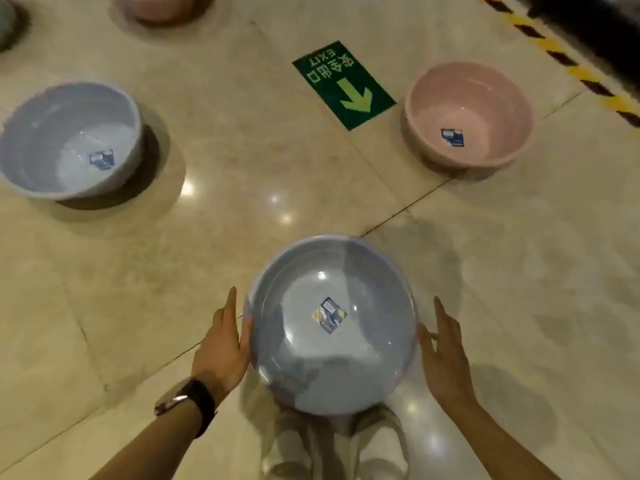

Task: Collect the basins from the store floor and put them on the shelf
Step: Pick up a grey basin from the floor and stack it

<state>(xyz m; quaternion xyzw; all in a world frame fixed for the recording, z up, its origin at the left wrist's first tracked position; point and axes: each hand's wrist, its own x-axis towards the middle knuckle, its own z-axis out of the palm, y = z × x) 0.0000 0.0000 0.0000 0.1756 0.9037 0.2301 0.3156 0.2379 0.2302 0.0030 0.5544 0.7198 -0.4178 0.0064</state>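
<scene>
Held basin [332, 323]: blue-grey, sticker inside, between both grips, over the floor [242, 168].
Left grip [225, 344]: wide, fingers straight, thumb against the rim.
Right grip [446, 355]: wide, fingers straight at the opposite side, contact unclear.
Others: blue basin [69, 140] left, pink basin [467, 116] right, well apart.

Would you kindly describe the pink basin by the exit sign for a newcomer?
Find the green exit sign stuck on the floor; the pink basin sits just right of its arrow, short of the yellow-black hazard tape. Unlike the other pink basin at the top edge, it shows whole, with a blue label inside.
</scene>
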